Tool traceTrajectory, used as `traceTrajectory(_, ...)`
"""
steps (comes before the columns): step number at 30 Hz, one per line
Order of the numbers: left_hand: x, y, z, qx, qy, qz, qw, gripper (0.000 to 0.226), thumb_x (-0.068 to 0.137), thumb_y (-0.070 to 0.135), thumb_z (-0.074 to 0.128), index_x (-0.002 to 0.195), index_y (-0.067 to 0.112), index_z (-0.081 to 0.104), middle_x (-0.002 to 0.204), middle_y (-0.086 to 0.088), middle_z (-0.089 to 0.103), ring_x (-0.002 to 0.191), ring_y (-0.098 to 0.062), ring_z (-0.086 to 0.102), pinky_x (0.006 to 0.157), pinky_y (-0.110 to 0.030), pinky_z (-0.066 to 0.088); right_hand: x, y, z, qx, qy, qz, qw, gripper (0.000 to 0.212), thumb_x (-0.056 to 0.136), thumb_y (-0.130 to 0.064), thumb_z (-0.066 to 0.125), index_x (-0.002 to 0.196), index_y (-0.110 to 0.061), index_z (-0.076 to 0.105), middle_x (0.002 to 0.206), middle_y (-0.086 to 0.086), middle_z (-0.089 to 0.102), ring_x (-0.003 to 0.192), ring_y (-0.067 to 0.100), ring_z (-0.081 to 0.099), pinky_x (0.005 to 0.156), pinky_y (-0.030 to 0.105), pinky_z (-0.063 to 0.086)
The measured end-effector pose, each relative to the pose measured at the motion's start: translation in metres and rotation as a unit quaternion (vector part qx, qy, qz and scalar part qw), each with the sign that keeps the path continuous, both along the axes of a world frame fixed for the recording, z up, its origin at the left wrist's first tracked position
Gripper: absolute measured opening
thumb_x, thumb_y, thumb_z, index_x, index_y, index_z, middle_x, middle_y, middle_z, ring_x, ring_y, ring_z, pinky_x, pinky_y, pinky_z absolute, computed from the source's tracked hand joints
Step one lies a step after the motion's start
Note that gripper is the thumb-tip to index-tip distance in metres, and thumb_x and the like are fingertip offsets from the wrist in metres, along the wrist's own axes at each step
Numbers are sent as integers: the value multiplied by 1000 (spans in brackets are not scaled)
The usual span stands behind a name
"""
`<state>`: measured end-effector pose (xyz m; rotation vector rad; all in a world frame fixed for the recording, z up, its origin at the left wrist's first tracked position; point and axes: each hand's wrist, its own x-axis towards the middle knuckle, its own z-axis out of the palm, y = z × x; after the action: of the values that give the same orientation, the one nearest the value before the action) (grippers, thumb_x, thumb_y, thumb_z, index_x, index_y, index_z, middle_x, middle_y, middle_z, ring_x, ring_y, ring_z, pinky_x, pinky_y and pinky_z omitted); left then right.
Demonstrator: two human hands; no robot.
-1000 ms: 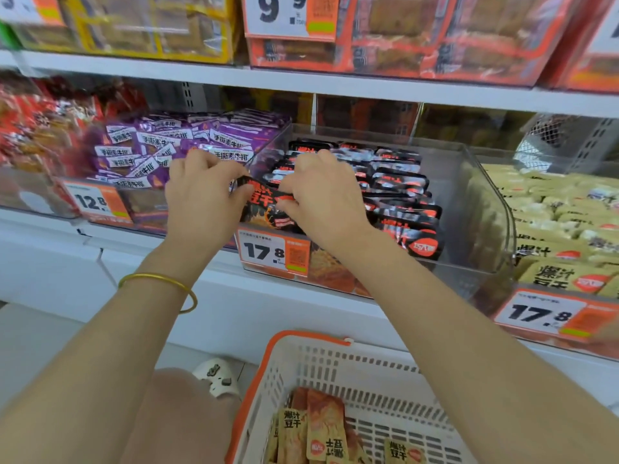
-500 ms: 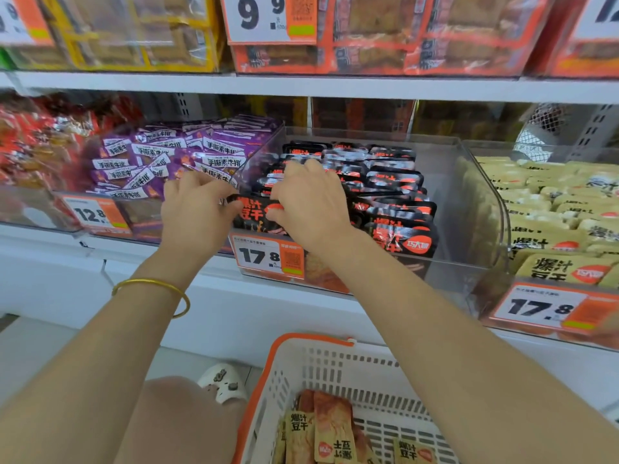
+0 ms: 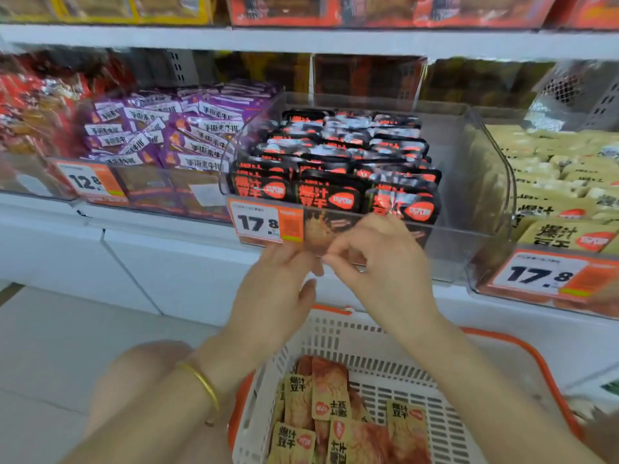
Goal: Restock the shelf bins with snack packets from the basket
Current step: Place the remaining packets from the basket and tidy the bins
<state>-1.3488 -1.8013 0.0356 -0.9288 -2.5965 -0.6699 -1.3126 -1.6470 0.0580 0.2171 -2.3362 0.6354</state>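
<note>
Looks between loads: left hand (image 3: 278,296) and right hand (image 3: 382,262) sit just in front of the middle clear bin (image 3: 469,195) of black packets (image 3: 335,169), fingers loosely curled, nothing held; next, probably reach down into the near basket (image 3: 368,326) for yellow packets (image 3: 330,396).

The white perforated plastic basket with an orange rim (image 3: 341,333) is cut off by the lower edge. The red packs on the top shelf (image 3: 368,10) are cut off above. Small print on the orange-and-white price tag (image 3: 258,222) is illegible. Whether the right hand (image 3: 385,262) pinches anything cannot be determined.
</note>
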Motion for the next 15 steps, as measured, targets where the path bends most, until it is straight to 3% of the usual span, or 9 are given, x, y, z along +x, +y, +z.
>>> traceTrajectory(2, 1, 13, -23, -131, -142, -20, 981, 24, 92, 23, 50, 113, 22, 59, 117, 0, 55, 113, -20, 43, 93, -38, 41, 10, 17, -48, -22, -140, -17, 990, 7, 77, -25, 72, 72, -21, 69, 71, -8, 49, 76, 13, 47, 62, 26, 38)
traceTrajectory(4, 1, 24, -41, -235, -197, -44, 951, 26, 93, 23, 49, 116, 18, 60, 119, -5, 57, 114, -23, 47, 93, -40, 44, 17, 30, -101, 8, -308, -28, 951, 8, 82, -24, 69, 76, -19, 70, 75, -7, 55, 77, 13, 52, 64, 27, 41)
traceTrajectory(7, 11, 36, -68, -340, -204, -99, 913, 24, 93, 20, 47, 110, 11, 61, 114, -10, 60, 106, -27, 54, 82, -34, 47, 36, 34, -180, 20, -520, 25, 853, 25, 84, -21, 61, 61, -14, 55, 62, -1, 51, 58, 13, 46, 58, 30, 40)
traceTrajectory(9, 20, 40, -84, -415, -227, -140, 870, 23, 94, 19, 46, 107, 8, 61, 111, -13, 61, 102, -29, 56, 73, -31, 42, 59, 24, -221, 89, -635, 99, 761, 36, 88, -21, 57, 56, -14, 43, 59, 1, 40, 53, 13, 38, 53, 29, 34)
traceTrajectory(11, 24, 42, -94, -454, -239, -162, 843, 25, 94, 19, 46, 111, 7, 60, 111, -12, 62, 101, -29, 56, 72, -31, 41, 84, 12, -248, 144, -706, 160, 675, 34, 94, -34, 53, 76, -6, 60, 77, 7, 54, 71, 21, 52, 67, 34, 43)
traceTrajectory(13, 23, 43, -99, -458, -254, -168, 835, 28, 95, 21, 46, 116, 9, 59, 114, -10, 61, 104, -27, 56, 77, -33, 44, 105, 5, -264, 123, -757, 195, 612, 53, 96, -49, 45, 121, -4, 58, 121, 13, 56, 109, 30, 53, 92, 39, 42)
traceTrajectory(14, 23, 44, -100, -455, -262, -169, 834, 28, 96, 23, 45, 119, 10, 57, 117, -9, 60, 106, -27, 55, 80, -34, 44, 113, 2, -271, 86, -782, 203, 583, 61, 95, -55, 41, 129, -7, 52, 128, 10, 53, 113, 29, 51, 97, 39, 38)
traceTrajectory(15, 23, 44, -100, -451, -265, -169, 835, 29, 97, 23, 45, 120, 11, 57, 118, -8, 59, 108, -26, 54, 81, -34, 43, 119, -2, -277, 65, -799, 214, 559, 59, 94, -59, 38, 123, -10, 53, 117, 7, 55, 102, 26, 54, 93, 39, 38)
